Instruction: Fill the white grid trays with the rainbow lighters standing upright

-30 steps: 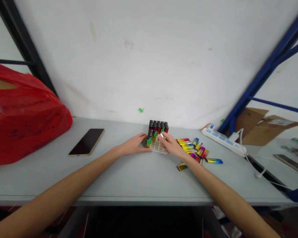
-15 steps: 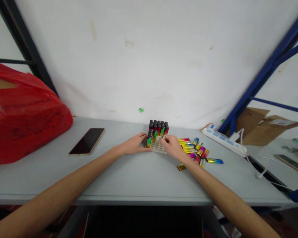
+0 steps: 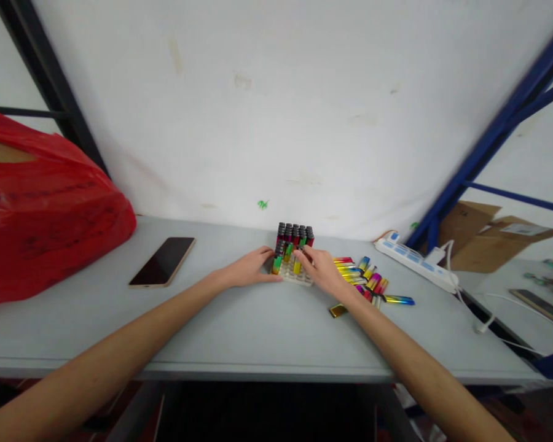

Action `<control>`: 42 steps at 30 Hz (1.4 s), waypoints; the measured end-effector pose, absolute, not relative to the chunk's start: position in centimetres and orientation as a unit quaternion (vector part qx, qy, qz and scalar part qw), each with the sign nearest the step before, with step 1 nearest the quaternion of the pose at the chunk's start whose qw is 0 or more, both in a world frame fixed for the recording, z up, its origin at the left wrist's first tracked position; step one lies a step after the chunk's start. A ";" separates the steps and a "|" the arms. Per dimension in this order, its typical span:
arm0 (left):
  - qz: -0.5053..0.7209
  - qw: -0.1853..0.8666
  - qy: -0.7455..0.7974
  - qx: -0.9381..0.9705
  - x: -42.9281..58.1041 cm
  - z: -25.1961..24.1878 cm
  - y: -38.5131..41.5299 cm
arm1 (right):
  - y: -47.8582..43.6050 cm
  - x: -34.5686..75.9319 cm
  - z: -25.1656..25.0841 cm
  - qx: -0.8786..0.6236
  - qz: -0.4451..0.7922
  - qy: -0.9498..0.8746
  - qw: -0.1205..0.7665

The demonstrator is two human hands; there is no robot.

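A white slotted tray [image 3: 298,277] stands at the back of the grey table [image 3: 239,319], with several rainbow-coloured lighters [image 3: 295,236] upright in its far rows. My left hand [image 3: 249,271] lies against the tray's left side, fingers curled round its edge. My right hand [image 3: 321,270] hovers over the tray's right part, fingertips pinched on a lighter [image 3: 297,264] that stands upright in a slot. A loose pile of lighters [image 3: 362,277] lies on the table just right of that hand. One gold lighter [image 3: 338,310] lies apart, nearer me.
A smartphone [image 3: 163,262] lies face up left of the tray. A large red plastic bag [image 3: 46,209] fills the left end. A white power strip [image 3: 412,261] with cables runs along the right, beside blue shelf posts [image 3: 493,135] and cardboard boxes [image 3: 488,236].
My right hand has moved the lighter it held from a slanted position down into a tray slot, upright. My left hand has stayed at the tray's side.
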State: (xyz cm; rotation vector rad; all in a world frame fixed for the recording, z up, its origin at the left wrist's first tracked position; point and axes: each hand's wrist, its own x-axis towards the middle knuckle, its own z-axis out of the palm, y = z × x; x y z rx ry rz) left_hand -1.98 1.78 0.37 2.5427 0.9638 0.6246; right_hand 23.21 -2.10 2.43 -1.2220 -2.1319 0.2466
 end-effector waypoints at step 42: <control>0.219 0.160 0.343 0.899 -2.1 0.4 1.8 | -4.1 30.0 7.1 -0.454 0.269 -0.849 -0.041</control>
